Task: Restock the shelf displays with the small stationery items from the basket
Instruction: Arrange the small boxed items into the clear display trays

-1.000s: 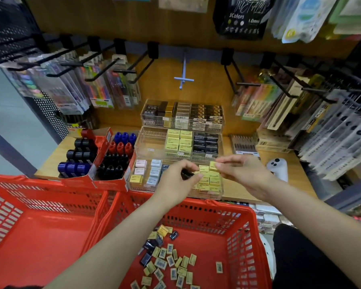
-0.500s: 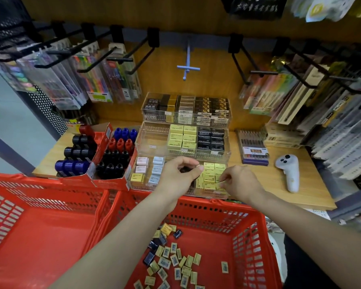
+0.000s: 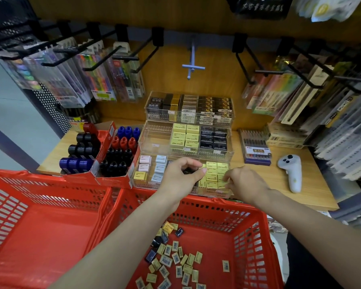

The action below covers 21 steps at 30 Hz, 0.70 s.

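Observation:
A red basket (image 3: 256, 224) below the shelf holds several loose yellow and dark erasers (image 3: 175, 259). Above it stands a clear tiered tray (image 3: 223, 191); its front tier has pink, blue and yellow erasers at the left and rows of yellow erasers (image 3: 212, 165) at the right. My left hand (image 3: 180, 176) hovers over the front tier's middle, fingers curled round dark erasers (image 3: 189, 171). My right hand (image 3: 243, 183) reaches into the right compartment, its fingertips pinching a yellow eraser (image 3: 223, 181) among the rows.
A second red basket (image 3: 40, 226) sits at the left. Red cartons of markers (image 3: 113, 159) stand left of the tray. A pen box (image 3: 256, 151) and a white controller (image 3: 292, 172) lie to the right. Hooks with hanging pen packs (image 3: 104, 80) jut out above.
My right hand has come down from above the tray into the yellow rows with its eraser. My left hand has stayed over the middle of the front tier.

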### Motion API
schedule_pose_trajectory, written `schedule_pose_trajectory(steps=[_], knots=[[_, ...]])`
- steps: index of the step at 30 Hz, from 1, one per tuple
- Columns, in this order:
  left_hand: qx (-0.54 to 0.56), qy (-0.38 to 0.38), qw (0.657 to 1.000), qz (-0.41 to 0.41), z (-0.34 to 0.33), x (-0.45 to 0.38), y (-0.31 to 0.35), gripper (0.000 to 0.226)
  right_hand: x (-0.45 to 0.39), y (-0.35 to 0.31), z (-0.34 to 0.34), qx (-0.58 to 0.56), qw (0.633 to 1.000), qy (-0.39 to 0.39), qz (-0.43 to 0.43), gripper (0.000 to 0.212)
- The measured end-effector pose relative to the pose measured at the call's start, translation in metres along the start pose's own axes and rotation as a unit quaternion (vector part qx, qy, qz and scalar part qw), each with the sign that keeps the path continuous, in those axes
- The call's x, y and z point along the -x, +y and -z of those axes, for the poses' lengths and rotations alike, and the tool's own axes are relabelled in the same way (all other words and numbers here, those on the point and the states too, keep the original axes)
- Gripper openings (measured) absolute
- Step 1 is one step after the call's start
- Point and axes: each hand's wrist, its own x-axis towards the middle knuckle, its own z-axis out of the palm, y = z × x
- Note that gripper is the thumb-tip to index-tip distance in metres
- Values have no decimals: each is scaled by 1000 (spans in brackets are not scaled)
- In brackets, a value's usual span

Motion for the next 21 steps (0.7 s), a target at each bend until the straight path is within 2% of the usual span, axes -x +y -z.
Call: schedule_pose_trajectory(steps=[2,6,8,9,10,11,12,13,14,15,16,18,21], knots=[[1,-4,1000,1,-1,2,1,8,1,-2,-2,23,1000,10,17,16],[9,-9,1000,17,0,1,-1,10,2,-1,-6,42,998,23,43,18],[15,-23,999,26,1,0,-3,15,0,-2,-2,-42,998,45,23,19],[13,-30,999,18,2,0,-4,20,-1,-5,4,-147,988,51,-5,17],[-1,-32,999,-2,2,0,-5,25,-1,-10,9,-288,956,43,-44,16],[-26,-30,999,-30,1,1,-6,29,0,-18,16,-445,892,0,-82,19],[-60,-28,996,-64,1,1,-6,31,2,-26,22,-581,804,-62,-111,24],[-90,-26,991,-97,-1,1,-5,32,5,-33,26,-664,728,-112,-128,29],[-108,-22,986,-127,-2,1,-6,33,7,-39,27,-708,678,-144,-135,31],[-112,-18,983,-147,-3,1,-6,34,8,-43,28,-731,650,-159,-132,30],[-106,-17,982,-157,-4,1,-5,35,9,-47,28,-741,639,-163,-127,27],[-109,-35,979,-168,-6,2,-5,40,8,-50,27,-738,646,-149,-126,25],[-235,-59,952,-188,2,-1,-11,62,2,-45,24,-713,676,-108,-152,26]])
